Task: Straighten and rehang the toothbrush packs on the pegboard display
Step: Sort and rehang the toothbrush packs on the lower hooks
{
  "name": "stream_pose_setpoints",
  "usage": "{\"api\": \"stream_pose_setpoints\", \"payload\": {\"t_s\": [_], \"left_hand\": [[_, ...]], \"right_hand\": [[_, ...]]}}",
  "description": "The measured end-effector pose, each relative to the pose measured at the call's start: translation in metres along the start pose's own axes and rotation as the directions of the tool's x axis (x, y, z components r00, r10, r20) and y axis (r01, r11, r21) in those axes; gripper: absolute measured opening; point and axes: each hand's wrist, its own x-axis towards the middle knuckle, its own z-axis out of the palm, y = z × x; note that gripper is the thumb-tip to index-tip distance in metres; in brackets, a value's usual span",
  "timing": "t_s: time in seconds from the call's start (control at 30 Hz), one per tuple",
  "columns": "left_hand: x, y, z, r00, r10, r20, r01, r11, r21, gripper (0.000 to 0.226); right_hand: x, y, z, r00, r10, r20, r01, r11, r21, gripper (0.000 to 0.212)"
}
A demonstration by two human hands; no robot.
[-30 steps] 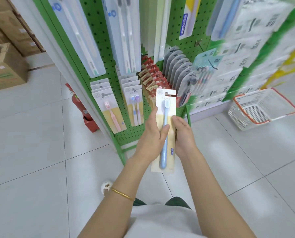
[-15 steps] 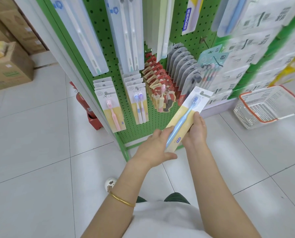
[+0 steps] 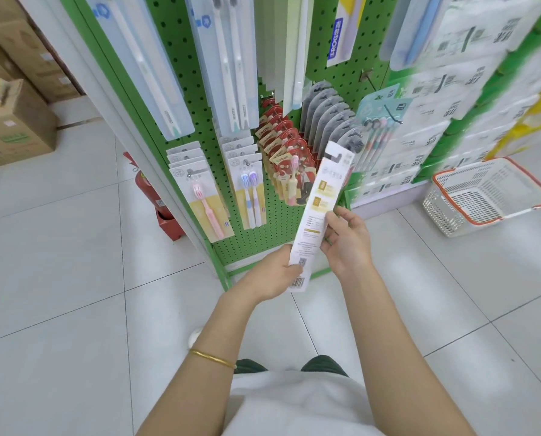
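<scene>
Head view: near the centre of the frame, the left hand (image 3: 273, 275) pinches the lower end of a long toothbrush pack (image 3: 319, 215), thumb on its printed face just above the barcode. The right hand (image 3: 346, 243) grips the same pack higher up along its right edge, fingers curled round behind the card and thumb lying on the front. The pack runs up and to the right from the left hand, tilted, its top end ahead of both hands and overlapping the lower rows of the display.

The pack shows its back: a white card with small printed text, two gold-yellow blocks in the middle, a square code and a barcode at the bottom, and a dark hanging slot at the top. The brush itself is not visible from this side. A gold bangle (image 3: 212, 358) sits on the left wrist.

Beyond the hands stands the green pegboard (image 3: 193, 73). Low on it, left of the held pack, hang a row of packs with a pink brush (image 3: 204, 199), a row with two brushes (image 3: 250, 193) and a fanned row of red packs (image 3: 286, 158); grey packs (image 3: 329, 121) hang above the held pack's top. A white basket with an orange rim (image 3: 489, 196) sits on the tiled floor at the right edge, and a red fire extinguisher (image 3: 148, 190) stands left of the display.
</scene>
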Motion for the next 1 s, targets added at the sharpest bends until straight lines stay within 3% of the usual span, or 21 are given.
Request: {"api": "stream_pose_setpoints", "payload": {"t_s": [0.13,0.27,0.57,0.67,0.77,0.83,1.0], "left_hand": [[-0.001,0.002,0.003,0.998,-0.026,-0.056,0.018,0.992,-0.129,0.028],[0.001,0.01,-0.007,0.982,-0.085,-0.166,0.032,0.953,-0.3,0.044],[0.005,0.041,-0.047,0.845,0.0,-0.535,-0.277,0.856,-0.437,0.011],[0.004,0.048,-0.053,0.784,-0.004,-0.62,-0.345,0.829,-0.441,0.015],[0.005,0.051,-0.055,0.744,0.0,-0.668,-0.395,0.807,-0.439,0.002],[0.004,0.053,-0.054,0.721,-0.017,-0.693,-0.416,0.789,-0.452,0.011],[0.003,0.056,-0.056,0.75,-0.072,-0.658,-0.402,0.74,-0.539,0.008]], "right_hand": [[-0.006,-0.004,0.0,0.995,-0.01,0.101,0.023,0.992,-0.123,0.012],[-0.012,-0.004,0.002,0.974,0.01,0.226,0.036,0.979,-0.201,0.011],[-0.019,-0.007,0.003,0.913,0.072,0.401,0.067,0.945,-0.321,0.012],[-0.02,-0.008,0.004,0.897,0.09,0.433,0.064,0.942,-0.328,0.012],[-0.019,-0.009,0.006,0.892,0.088,0.442,0.069,0.943,-0.326,0.012],[-0.018,-0.009,0.007,0.891,0.086,0.447,0.073,0.942,-0.327,0.011],[-0.016,-0.01,0.006,0.877,0.104,0.469,0.06,0.945,-0.321,0.009]]}}
